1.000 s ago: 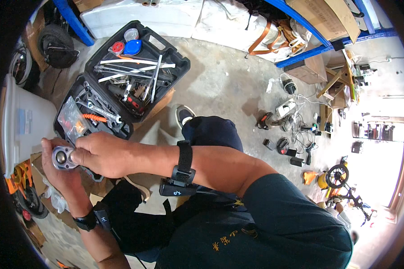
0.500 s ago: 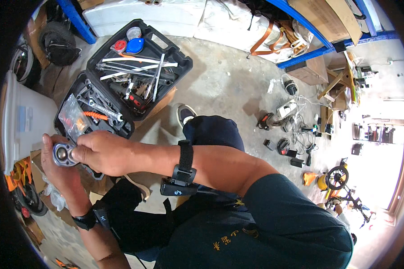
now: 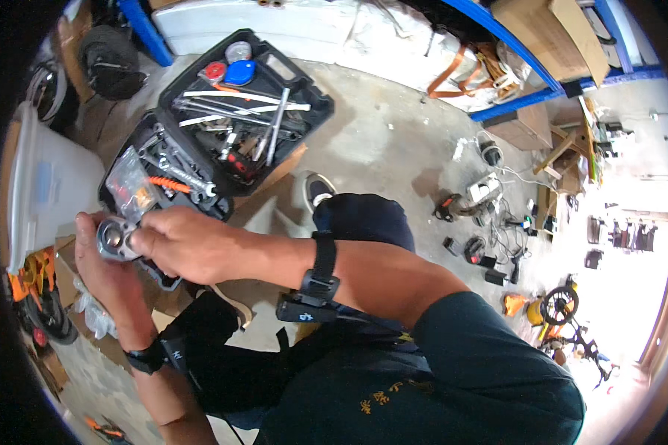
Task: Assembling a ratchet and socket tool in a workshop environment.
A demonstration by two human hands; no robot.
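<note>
Both of my hands meet at the left over the near end of an open black toolbox [image 3: 321, 104]. Between them is a silver metal part with a round dark-centred end [image 3: 114, 237]; its full shape is hidden by my fingers. My left hand [image 3: 110, 276] cups it from the left and below. The right hand [image 3: 182, 241] grips its right side, thumb pressed against it. Just beyond lie a clear plastic bag [image 3: 131, 185], an orange coiled piece [image 3: 168, 183] and several wrenches [image 3: 182, 172] in the box's nearer half.
The box's farther half holds white strips [image 3: 286, 107], long metal rods and a blue round container [image 3: 240, 72]. A white plastic bin [image 3: 59, 178] stands at the left. Cables and a power strip [image 3: 485, 188] lie on the floor at right, below a blue shelf frame [image 3: 516, 104].
The whole view has shifted slightly, so the toolbox and floor things sit farther right. Both hands still hold the metal part, which is turned a little.
</note>
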